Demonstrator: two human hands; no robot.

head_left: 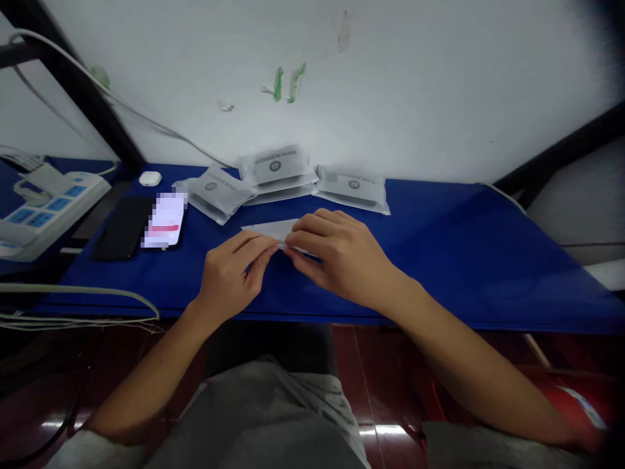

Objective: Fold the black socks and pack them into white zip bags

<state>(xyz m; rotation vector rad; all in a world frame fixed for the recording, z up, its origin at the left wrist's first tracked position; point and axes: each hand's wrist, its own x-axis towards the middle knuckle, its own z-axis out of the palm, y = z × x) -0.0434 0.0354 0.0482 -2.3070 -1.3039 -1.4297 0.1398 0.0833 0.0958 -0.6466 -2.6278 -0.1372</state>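
Both hands meet over the blue table, pinching the near edge of a flat white piece (271,228) that looks like paper or a packet. My left hand (234,270) has its thumb and fingertips closed on the edge. Beside it, my right hand (336,251) covers the right part of the piece, fingers bent and closed on it. Much of the piece is hidden under the right hand. Just behind lie several frosted plastic packets with dark print: one at the left (215,193), a stack in the middle (277,168) and another at the right (352,187).
On the left of the blue table (463,254) lie a lit phone (165,221), a dark flat object (123,228) and a small white case (150,178). A power strip (53,208) with plugs and cables stands further left. A white wall (415,85) rises behind.
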